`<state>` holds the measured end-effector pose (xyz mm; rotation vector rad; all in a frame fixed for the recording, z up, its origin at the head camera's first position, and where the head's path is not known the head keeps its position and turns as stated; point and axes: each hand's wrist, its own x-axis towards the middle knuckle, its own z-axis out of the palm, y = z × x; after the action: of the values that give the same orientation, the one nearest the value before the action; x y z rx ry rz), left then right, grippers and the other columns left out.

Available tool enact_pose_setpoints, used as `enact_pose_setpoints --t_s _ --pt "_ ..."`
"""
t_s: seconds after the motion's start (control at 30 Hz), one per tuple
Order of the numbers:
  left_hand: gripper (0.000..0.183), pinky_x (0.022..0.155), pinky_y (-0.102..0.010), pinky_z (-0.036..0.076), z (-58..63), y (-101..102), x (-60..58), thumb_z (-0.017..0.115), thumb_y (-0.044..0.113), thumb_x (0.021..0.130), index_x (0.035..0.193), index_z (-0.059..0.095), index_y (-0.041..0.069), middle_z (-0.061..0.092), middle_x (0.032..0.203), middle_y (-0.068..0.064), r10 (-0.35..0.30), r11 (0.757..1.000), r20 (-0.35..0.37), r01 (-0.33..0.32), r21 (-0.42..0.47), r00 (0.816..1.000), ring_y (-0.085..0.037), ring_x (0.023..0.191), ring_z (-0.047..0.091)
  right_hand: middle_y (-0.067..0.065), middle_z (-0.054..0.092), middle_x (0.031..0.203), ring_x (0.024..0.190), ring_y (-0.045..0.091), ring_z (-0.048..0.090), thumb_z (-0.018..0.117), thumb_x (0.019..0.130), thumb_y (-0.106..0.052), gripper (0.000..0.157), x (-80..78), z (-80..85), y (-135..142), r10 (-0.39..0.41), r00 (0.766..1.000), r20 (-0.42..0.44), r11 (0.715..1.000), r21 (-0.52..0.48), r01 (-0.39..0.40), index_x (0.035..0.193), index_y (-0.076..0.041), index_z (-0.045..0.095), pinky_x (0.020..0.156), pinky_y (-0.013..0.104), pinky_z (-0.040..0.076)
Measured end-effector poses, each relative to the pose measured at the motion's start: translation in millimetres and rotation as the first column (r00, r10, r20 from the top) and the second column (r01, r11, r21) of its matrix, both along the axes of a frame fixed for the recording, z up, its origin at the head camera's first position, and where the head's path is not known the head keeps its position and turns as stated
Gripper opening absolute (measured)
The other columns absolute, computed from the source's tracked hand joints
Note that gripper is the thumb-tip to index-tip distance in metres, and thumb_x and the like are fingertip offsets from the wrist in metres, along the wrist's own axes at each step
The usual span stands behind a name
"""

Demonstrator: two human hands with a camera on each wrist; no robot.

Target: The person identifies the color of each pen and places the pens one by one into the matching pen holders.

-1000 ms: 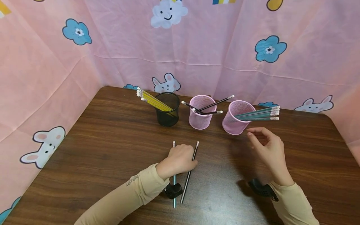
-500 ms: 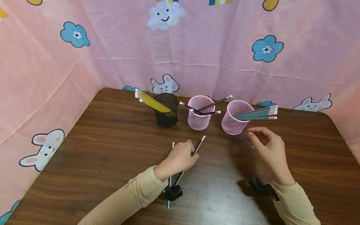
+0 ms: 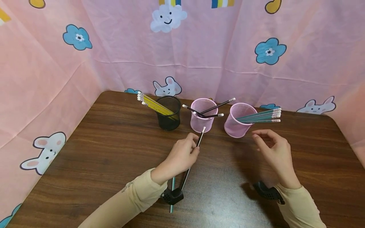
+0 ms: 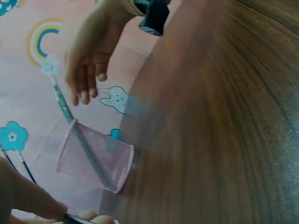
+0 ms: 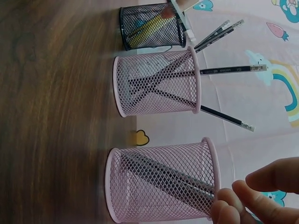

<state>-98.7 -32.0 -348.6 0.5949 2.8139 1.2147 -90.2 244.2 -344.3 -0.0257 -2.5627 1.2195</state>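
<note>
My left hand (image 3: 179,155) pinches a black pencil (image 3: 201,138) between thumb and fingers, its white eraser end up and overlapping the base of the middle pink mesh cup (image 3: 200,124). Several black pencils (image 3: 219,105) lean in that cup. Under the left wrist a teal pencil (image 3: 171,208) lies on the table, partly hidden. In the right wrist view, my right hand (image 5: 261,193) is close to the rim of the right pink mesh cup (image 5: 161,182). Its fingers are loosely bent and hold nothing. Several teal pencils (image 3: 260,116) slant rightward out of this cup.
To the left of the pink cups stands a black mesh cup (image 3: 169,123) with several yellow pencils (image 3: 156,105) leaning left. The brown wooden table (image 3: 114,152) backs onto a pink printed cloth (image 3: 119,38). Black cameras are strapped to both wrists.
The left hand has lifted the black pencil from the table beside the teal one and moved it slightly, its eraser end now nearer the middle cup. The right hand stays almost still.
</note>
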Motion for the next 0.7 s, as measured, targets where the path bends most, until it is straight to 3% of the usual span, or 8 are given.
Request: enact_pose_setpoints --t_s 0.17,0.43,0.7 --pt "0.018 0.068 -0.029 0.049 9.5 -3 2.5 0.063 0.001 0.087 0.105 0.058 -0.001 0.069 0.081 -0.005 0.013 0.994 -0.038 -0.009 0.105 0.999 -0.016 0.071 0.067 -0.027 0.062 0.083 0.06 -0.007 0.06 0.066 0.09 -0.018 0.019 1.1 0.8 1 0.003 1.0 -0.015 1.0 -0.01 -0.003 0.103 -0.004 0.07 0.053 0.014 0.05" --pt "0.016 0.077 -0.027 0.056 28.2 -3 7.0 0.063 0.0 0.089 0.102 0.053 0.0 0.07 0.092 -0.011 0.064 0.96 -0.126 -0.026 0.278 0.99 -0.019 0.086 0.068 -0.012 0.069 0.084 0.058 -0.005 0.061 0.065 0.091 -0.021 0.019 3.8 2.2 5 -0.008 1.0 -0.023 1.0 0.027 0.008 0.102 -0.006 0.07 0.053 0.015 0.05" --pt "0.02 0.08 -0.024 0.055 44.3 -2 11.5 0.063 0.0 0.09 0.106 0.053 -0.003 0.068 0.098 -0.014 0.154 0.902 -0.267 -0.025 0.432 0.951 -0.02 0.088 0.069 -0.013 0.068 0.084 0.057 -0.004 0.06 0.065 0.092 -0.023 0.021 6.8 2.5 10 -0.012 1.0 -0.017 0.999 0.05 0.013 0.102 -0.006 0.07 0.053 0.015 0.05"
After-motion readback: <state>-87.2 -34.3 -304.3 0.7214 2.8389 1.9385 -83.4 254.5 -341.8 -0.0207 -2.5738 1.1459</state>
